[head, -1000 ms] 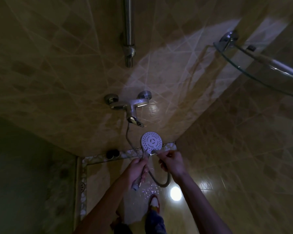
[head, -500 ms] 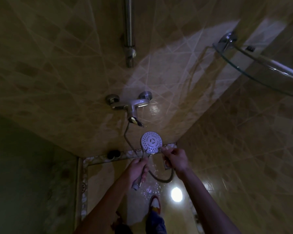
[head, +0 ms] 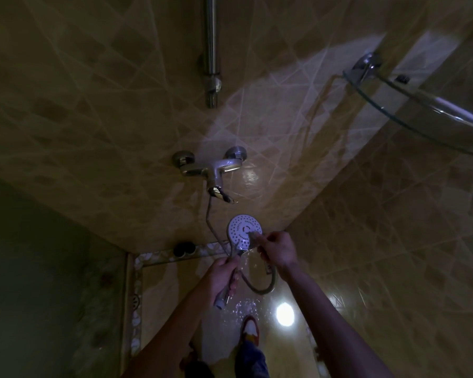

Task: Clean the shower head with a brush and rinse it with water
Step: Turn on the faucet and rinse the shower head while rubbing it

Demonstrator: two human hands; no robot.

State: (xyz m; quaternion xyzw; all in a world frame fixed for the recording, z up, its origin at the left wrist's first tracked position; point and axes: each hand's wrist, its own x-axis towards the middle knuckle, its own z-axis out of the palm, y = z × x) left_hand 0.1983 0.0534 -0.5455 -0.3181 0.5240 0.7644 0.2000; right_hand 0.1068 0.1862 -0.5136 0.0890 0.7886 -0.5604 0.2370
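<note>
Scrubbing looks underway at lower centre: left hand (head: 224, 271) grips the shower head (head: 244, 230) by its handle, face up, while right hand (head: 277, 251) pinches a small brush (head: 253, 238) against its lower right edge. Water trickles below. Next, probably working bristles across the remaining nozzles.

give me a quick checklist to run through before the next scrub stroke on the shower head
1. Left hand grips the shower head's handle: ok.
2. Shower head face is turned up toward the camera: ok.
3. Brush touches the lower right of the face: ok.
4. Right hand has its fingers curled round the brush: ok.
5. Water is running for the rinse: ok, drops fall below the head and splash on the floor.
6. Nozzle holes are clear of scale: cannot tell, too dark.
</note>
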